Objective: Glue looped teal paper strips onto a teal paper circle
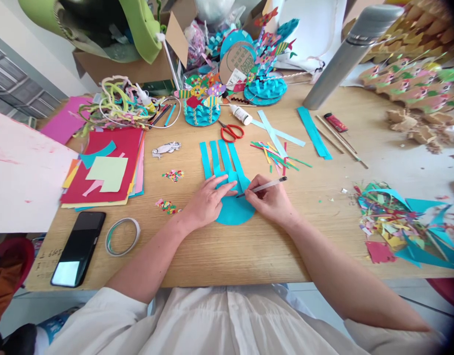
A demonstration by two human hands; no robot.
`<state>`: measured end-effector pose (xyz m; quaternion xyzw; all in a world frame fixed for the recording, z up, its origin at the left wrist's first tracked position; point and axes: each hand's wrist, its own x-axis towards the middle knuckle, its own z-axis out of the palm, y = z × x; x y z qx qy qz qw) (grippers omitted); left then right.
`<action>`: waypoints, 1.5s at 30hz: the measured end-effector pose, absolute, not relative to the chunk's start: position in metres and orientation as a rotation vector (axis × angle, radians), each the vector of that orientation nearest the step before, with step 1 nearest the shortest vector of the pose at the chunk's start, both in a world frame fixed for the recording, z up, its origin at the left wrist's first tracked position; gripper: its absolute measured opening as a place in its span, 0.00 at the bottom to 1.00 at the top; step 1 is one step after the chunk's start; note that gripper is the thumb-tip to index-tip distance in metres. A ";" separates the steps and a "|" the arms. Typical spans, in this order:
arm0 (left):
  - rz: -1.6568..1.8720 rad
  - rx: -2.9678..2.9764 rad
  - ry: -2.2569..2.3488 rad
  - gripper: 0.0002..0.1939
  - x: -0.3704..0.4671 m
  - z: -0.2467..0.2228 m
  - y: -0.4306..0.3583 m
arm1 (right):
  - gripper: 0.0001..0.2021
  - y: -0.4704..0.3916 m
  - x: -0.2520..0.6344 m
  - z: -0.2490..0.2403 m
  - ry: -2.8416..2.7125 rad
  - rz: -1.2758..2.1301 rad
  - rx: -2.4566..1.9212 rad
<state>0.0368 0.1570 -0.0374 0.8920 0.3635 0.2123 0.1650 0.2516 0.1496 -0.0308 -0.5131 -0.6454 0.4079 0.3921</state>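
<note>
**Blue paper disc steadied by one hand under the pen**

The blue paper disc (234, 215) is placed on the wooden desk (227, 268), in front of the person, with blue paper strips (215, 159) fanned from its far side. The disc and the lower strip ends are pressed by the left hand (211, 199), laid flat with its fingers spread. A slim pen (269, 184) is gripped narrowly by the right hand (266, 198), its nib end brought to the disc just beside the left fingertips; whether ink is being laid cannot be told.

For clean work, pressure is best applied close to the nib, so that the paper is not dragged or creased. The strips should be held from sliding sideways, since it cannot be seen whether they are fastened. A light stroke is advised, as thin paper may be dented by a hard one, and the line should be drawn away from the fingertips. The orange-handled scissors (232, 132) and the white glue bottle (240, 114) are set beyond, clear of the pen's path.
</note>
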 end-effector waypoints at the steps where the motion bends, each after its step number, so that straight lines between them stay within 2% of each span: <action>1: 0.603 2.543 1.037 0.31 0.037 -0.037 0.157 | 0.04 0.150 0.252 -0.031 -1.639 1.037 -1.303; 32: 0.586 2.584 1.030 0.30 0.037 -0.037 0.157 | 0.04 0.148 0.251 -0.028 -1.614 1.052 -1.338; 45: 0.544 2.560 0.930 0.33 0.041 -0.031 0.160 | 0.06 0.153 0.269 -0.001 -1.299 1.092 -1.325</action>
